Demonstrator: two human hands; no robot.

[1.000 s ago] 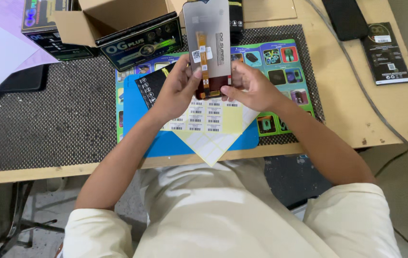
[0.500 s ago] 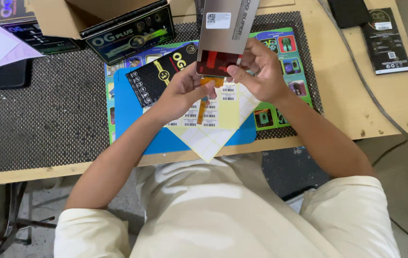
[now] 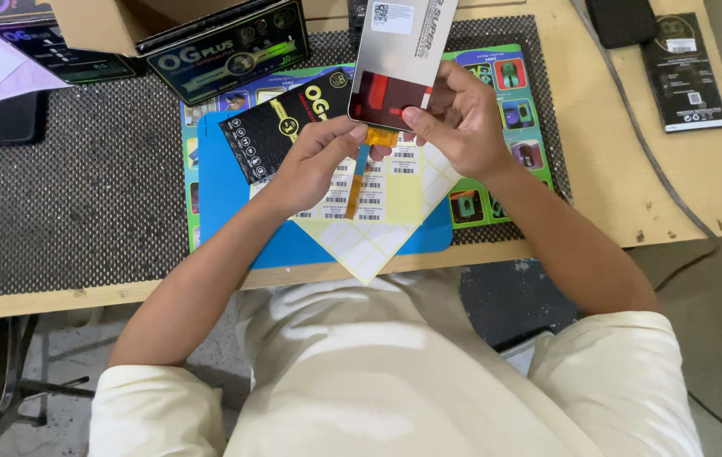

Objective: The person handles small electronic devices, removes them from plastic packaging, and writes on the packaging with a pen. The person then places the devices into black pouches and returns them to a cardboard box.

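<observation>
Screen panel [image 3: 399, 63] held over label sheet [image 3: 378, 203], both hands.
Right hand [image 3: 462, 123] fingers clamp panel's lower edge; left hand [image 3: 314, 161] fingers pinch orange flex strip [image 3: 354, 182] below panel; best kept slack, unkinked; black packet [image 3: 281, 123] left of panel.

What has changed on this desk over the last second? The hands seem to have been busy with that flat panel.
The flat grey panel has been tilted up and away from the person, so its dark red end now faces the hands. The left hand has shifted to pinch the orange ribbon strip hanging below it; the right hand still grips the panel's lower edge. The yellow label sheet, blue mat and black card lie as before.
</observation>
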